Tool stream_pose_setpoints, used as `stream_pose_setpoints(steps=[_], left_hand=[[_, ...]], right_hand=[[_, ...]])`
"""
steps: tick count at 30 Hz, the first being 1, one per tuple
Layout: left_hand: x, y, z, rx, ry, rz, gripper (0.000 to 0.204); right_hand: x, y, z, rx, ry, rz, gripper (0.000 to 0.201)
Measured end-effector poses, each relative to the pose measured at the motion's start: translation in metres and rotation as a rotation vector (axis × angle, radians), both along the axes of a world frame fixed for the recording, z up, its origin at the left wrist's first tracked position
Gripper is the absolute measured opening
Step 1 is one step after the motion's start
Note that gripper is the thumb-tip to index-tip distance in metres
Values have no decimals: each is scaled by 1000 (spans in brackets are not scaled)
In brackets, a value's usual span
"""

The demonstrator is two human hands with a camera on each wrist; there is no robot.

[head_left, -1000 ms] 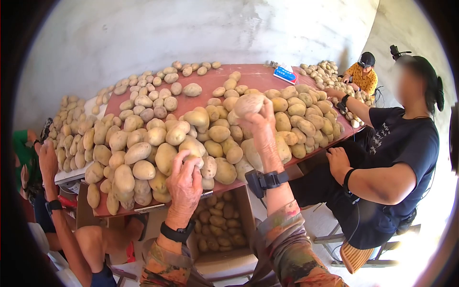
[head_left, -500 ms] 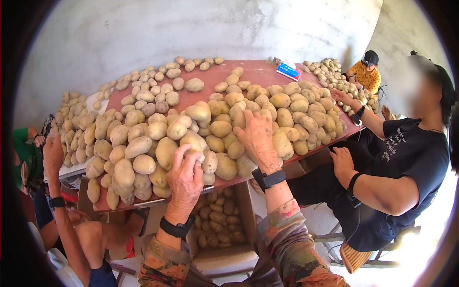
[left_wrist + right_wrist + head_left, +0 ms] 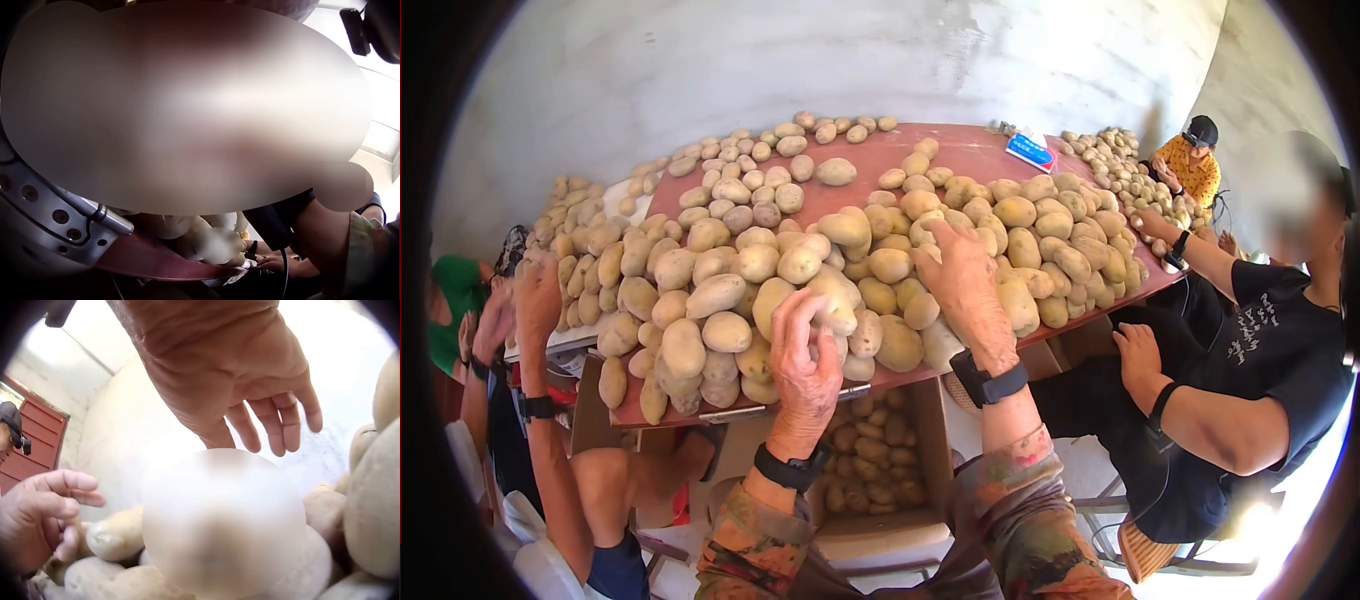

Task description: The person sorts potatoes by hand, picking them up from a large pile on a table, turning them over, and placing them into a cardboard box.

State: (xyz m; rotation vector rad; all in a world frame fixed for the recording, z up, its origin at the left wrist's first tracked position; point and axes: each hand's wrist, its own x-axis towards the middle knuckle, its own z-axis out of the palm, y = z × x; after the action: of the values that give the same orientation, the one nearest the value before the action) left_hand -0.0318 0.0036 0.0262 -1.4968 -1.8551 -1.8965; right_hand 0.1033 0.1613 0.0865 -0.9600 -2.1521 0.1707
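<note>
Right hand (image 3: pixel 962 285) lowered over potatoes (image 3: pixel 890 265); more potatoes beside left hand (image 3: pixel 805 370).

The main heap of potatoes (image 3: pixel 716 292) is lying on the table (image 3: pixel 855 146), spreading left of the fingers of the left hand (image 3: pixel 808 375) and right of those of the right hand (image 3: pixel 970 290). Looser potatoes are lying beyond the left fingers. The tissue box (image 3: pixel 1031 152) is resting beyond the right fingers, slightly rightward, with the wall (image 3: pixel 800 60) rising behind. A carton (image 3: pixel 935 440) is holding potatoes below the table's near edge, nearer the wearer than the fingers. A person (image 3: pixel 1240 340) is sitting to their right.
</note>
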Motion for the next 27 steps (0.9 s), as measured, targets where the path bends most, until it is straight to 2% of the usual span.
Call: stream_pose_setpoints(steps=[1, 4, 6, 8, 18, 22, 27], left_hand=[[1, 0, 1, 19, -47, -15, 41], [1, 2, -4, 53, -58, 25, 44], [-3, 1, -7, 43, 19, 82, 46], [-5, 2, -14, 31, 24, 96, 48], [-1, 3, -7, -23, 48, 59, 51], [0, 2, -5, -45, 15, 43, 50], [1, 2, -4, -49, -19, 21, 50]], right_hand=[[-3, -6, 7, -85, 56, 83, 39], [-21, -32, 14, -379, -23, 459, 42], [-37, -41, 1, -332, -86, 540, 48], [-45, -47, -15, -220, -98, 566, 49], [-44, -57, -9, -267, -267, 525, 54], [-49, -64, -17, -175, -315, 408, 60], [-47, -56, -22, -248, -169, 499, 62]])
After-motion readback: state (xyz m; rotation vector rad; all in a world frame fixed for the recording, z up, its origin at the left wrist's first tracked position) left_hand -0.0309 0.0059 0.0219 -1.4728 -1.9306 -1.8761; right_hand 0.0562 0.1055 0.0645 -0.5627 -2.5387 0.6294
